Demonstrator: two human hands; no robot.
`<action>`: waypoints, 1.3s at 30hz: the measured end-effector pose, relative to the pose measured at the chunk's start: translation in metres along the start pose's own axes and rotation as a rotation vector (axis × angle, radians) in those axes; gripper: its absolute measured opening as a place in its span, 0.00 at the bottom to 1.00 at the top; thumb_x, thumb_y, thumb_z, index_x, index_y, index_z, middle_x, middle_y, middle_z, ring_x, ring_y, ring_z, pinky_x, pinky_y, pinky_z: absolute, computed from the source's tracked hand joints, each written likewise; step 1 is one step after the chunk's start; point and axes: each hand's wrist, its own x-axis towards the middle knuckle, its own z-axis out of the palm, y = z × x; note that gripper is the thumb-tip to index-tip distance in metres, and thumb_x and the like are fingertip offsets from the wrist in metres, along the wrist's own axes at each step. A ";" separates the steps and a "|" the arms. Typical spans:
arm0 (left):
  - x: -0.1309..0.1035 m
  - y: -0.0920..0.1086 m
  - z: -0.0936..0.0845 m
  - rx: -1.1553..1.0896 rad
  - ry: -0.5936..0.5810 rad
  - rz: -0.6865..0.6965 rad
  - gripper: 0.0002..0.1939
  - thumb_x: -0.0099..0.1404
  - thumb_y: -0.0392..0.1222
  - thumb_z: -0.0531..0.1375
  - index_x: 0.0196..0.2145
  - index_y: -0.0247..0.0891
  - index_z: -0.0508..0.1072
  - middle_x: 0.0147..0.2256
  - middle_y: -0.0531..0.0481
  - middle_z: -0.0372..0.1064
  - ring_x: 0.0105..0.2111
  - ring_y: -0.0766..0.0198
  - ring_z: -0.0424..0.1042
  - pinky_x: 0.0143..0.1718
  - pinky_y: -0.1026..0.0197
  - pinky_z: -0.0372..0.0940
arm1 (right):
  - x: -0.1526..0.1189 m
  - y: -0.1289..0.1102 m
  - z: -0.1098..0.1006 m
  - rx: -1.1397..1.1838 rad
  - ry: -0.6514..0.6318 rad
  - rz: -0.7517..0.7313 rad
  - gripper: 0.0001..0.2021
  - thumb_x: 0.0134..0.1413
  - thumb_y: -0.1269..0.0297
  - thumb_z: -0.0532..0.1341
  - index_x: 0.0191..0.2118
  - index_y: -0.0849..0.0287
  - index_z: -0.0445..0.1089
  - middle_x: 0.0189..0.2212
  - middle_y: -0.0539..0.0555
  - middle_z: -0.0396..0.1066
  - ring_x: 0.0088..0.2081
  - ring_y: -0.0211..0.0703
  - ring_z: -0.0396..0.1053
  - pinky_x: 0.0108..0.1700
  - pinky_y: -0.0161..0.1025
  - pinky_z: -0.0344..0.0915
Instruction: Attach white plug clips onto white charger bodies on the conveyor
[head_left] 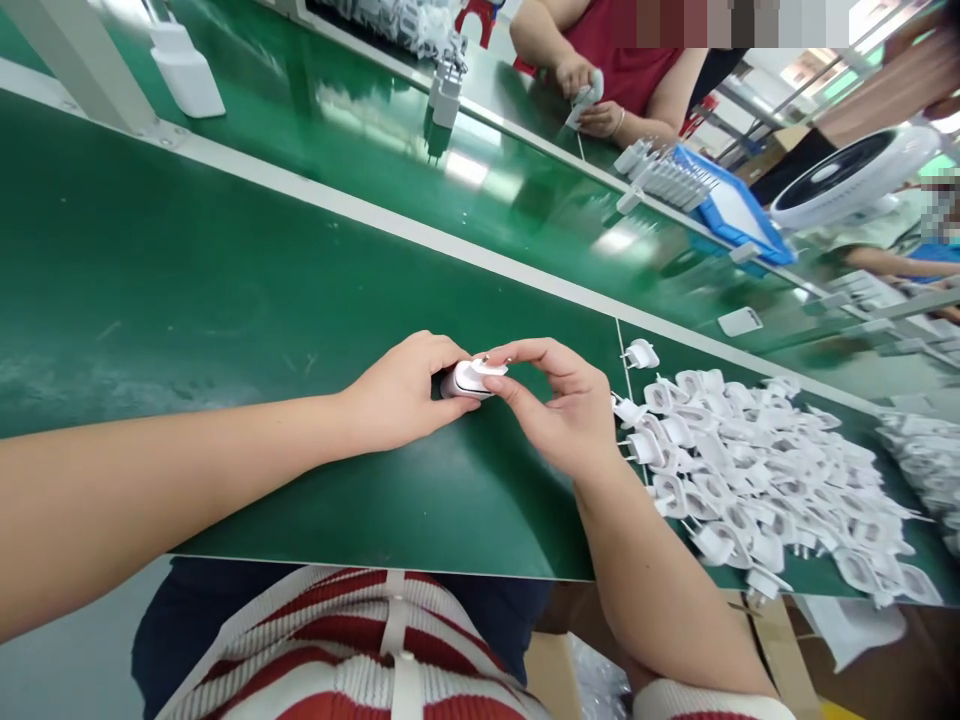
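My left hand (401, 395) is closed around a white charger body (454, 384) above the green table. At the body's right-hand end sits a white plug piece (481, 372) with two metal pins. Thumb and forefinger of my right hand (562, 408) pinch this plug piece. It touches or nearly touches the charger body; whether the two are fully joined I cannot tell. Beside my right wrist spreads a large heap of white plug pieces (757, 470), with one loose plug piece (641, 353) a little behind it.
A conveyor (517, 195) runs behind the white rail (360, 215), carrying white chargers (187, 75). Across it, a co-worker's hands (589, 100) hold a small pale part. A blue tray (735, 205) and a white fan (855, 180) stand at the far right. A metal post (90, 70) rises at left.
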 end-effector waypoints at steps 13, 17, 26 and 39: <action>0.001 0.000 0.002 0.022 0.027 0.004 0.09 0.61 0.46 0.66 0.39 0.41 0.77 0.37 0.49 0.77 0.42 0.53 0.72 0.44 0.53 0.67 | 0.002 -0.006 0.004 -0.303 0.014 -0.262 0.08 0.62 0.69 0.63 0.43 0.49 0.77 0.39 0.47 0.82 0.39 0.43 0.79 0.67 0.56 0.65; 0.001 -0.001 0.005 0.012 0.044 -0.025 0.10 0.61 0.47 0.66 0.39 0.40 0.77 0.37 0.49 0.76 0.42 0.53 0.72 0.43 0.53 0.67 | 0.004 -0.010 0.005 -0.407 -0.002 -0.238 0.08 0.62 0.68 0.62 0.42 0.49 0.77 0.36 0.47 0.82 0.37 0.44 0.79 0.69 0.60 0.61; -0.002 -0.002 0.004 0.014 0.057 0.018 0.14 0.62 0.49 0.66 0.43 0.41 0.76 0.40 0.48 0.77 0.42 0.52 0.72 0.46 0.51 0.67 | 0.000 -0.009 0.010 -0.406 0.003 -0.144 0.07 0.62 0.67 0.64 0.42 0.48 0.77 0.40 0.47 0.82 0.42 0.44 0.78 0.68 0.55 0.59; 0.078 -0.013 -0.039 0.082 0.292 -0.287 0.20 0.56 0.53 0.69 0.44 0.41 0.80 0.40 0.49 0.80 0.40 0.51 0.76 0.46 0.53 0.68 | 0.000 0.012 -0.106 -0.721 -0.276 0.620 0.37 0.27 0.61 0.82 0.50 0.56 0.73 0.51 0.60 0.72 0.49 0.61 0.73 0.42 0.48 0.71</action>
